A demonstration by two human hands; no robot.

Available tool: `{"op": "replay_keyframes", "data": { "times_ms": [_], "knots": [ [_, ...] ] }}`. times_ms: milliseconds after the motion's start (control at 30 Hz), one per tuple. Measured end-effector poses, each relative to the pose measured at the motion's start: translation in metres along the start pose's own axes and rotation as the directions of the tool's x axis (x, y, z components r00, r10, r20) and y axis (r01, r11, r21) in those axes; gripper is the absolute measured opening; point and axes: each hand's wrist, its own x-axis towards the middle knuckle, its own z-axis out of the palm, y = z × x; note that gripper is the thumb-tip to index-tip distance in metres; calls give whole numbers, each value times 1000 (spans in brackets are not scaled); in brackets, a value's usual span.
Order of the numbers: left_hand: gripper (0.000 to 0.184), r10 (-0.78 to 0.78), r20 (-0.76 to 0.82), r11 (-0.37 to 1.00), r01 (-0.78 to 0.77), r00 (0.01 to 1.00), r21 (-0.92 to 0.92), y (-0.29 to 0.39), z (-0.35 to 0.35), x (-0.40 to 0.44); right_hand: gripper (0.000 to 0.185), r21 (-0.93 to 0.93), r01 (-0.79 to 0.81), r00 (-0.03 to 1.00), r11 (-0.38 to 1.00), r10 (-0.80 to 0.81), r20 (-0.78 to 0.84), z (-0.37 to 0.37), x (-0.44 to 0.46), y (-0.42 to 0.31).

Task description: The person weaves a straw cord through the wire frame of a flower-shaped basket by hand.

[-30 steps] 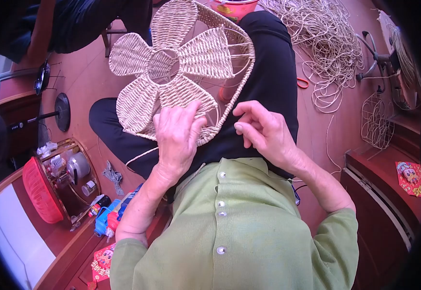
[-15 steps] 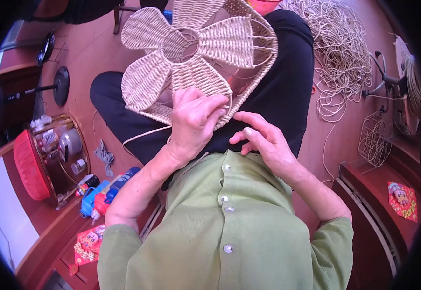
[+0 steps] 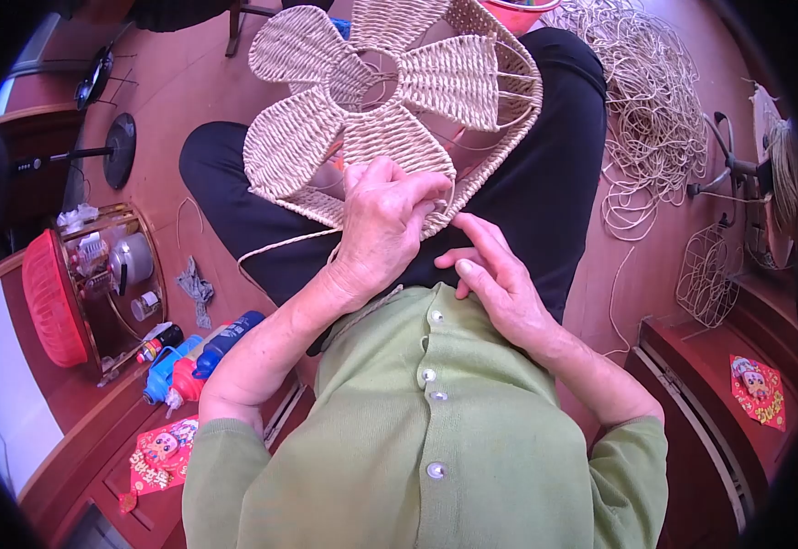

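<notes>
A woven cord basket (image 3: 536, 101) with a flower-shaped face lies across my lap. Its petals are filled with pale twisted cord, and bare wire ribs show at the right side. My left hand (image 3: 382, 224) is closed in a pinch at the edge of the lower petal (image 3: 397, 145), near the basket's bottom corner; whether cord is also between the fingertips is hidden. A strand of cord (image 3: 280, 243) runs out leftward from under that hand. Just right of the corner, my right hand (image 3: 500, 279) rests with fingers loosely apart, its index fingertip close to the rim.
A big heap of loose cord (image 3: 651, 101) lies on the floor at right, above a wire frame (image 3: 710, 284). On the left are a round rack with a red basket (image 3: 51, 297), bottles (image 3: 225, 343) and a fan (image 3: 120, 151). A red container (image 3: 513, 16) stands behind the basket.
The view has shifted slightly, so the basket and my left hand appear a little farther right. Both hands keep nearly the same place against the basket.
</notes>
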Motion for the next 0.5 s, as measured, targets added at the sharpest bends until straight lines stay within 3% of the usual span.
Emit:
{"op": "replay_keyframes", "data": {
  "times_ms": [233,500],
  "knots": [
    [43,-19,-9,1000,19,1000,14,13,9,1,58,-9,37,999,999,-37,17,-1,2,6],
    [53,-146,202,980,169,968,-102,4,-1,11,60,53,32,999,998,-33,7,-2,7,9]
  ]
}}
